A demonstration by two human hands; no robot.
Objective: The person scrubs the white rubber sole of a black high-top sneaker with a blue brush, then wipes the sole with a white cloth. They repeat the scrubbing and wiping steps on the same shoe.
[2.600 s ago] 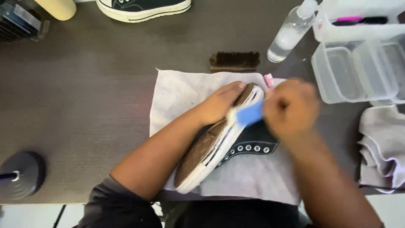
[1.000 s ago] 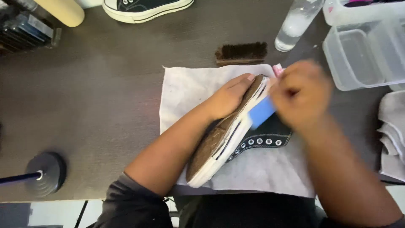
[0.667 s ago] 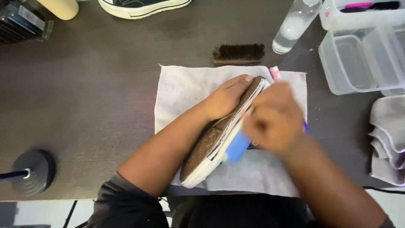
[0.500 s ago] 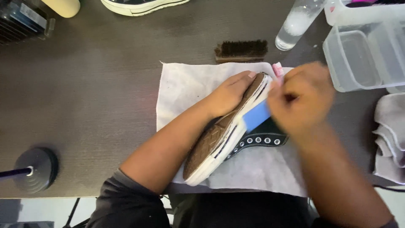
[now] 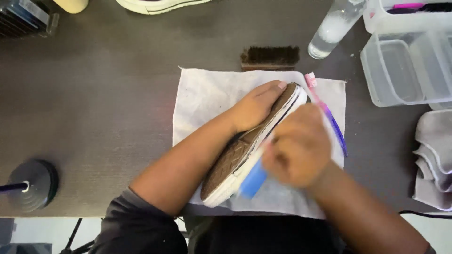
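At the centre of the frame, a sneaker lies tipped on its side on a white cloth spread over the dark tabletop, its brown sole facing left and its white rubber edge turned upward. On that sole rests the left hand, fingers flat and pressing near the toe end, holding the sneaker steady rather than wrapping around it. Just right of it, the right hand is closed in a fist around a blue-handled brush, whose blue end sticks out below the hand and touches the white edge of the sneaker toward the heel; the hand is blurred, so the bristle end cannot be made out. Along the right side of the cloth lies a toothbrush with a pink head and a purple handle, beside the right hand. Above the cloth's top edge sits a dark bristle brush. Toward the upper right stand a clear bottle and clear plastic containers, with folded grey towels at the right edge. Another sneaker's white sole shows at the top, and a round black base sits at lower left.
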